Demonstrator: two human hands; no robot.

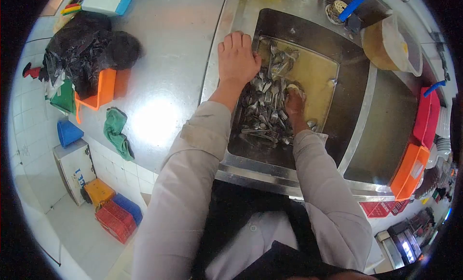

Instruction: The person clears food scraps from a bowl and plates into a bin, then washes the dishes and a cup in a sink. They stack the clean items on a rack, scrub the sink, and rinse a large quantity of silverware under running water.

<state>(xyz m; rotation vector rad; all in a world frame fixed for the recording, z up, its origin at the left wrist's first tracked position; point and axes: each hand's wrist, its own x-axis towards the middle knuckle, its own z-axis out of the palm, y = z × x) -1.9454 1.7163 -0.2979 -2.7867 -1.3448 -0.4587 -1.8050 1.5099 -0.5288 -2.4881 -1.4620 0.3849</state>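
My left hand [238, 58] rests on the steel rim at the left side of the sink [313, 24]. Its fingers lie close together, the thumb stands out towards the basin, and nothing shows in it. Inside the basin, my right hand [295, 106] reaches down at the right edge of a heap of cutlery [270, 94]. The fingers are bent around a small pale thing [293, 88], perhaps a sponge, mostly covered by the hand. Forks and spoons lie jumbled in a shallow tray [338, 70] with cloudy yellowish water [316, 63].
A steel counter [169, 48] extends left, with a green cloth [115, 130], black plastic bag [82, 48] and orange container [107, 89]. A second basin [381, 130] adjoins on the right. A clear plastic tub [386, 44] stands behind it; orange [410, 171] and red bins [428, 118] line the right.
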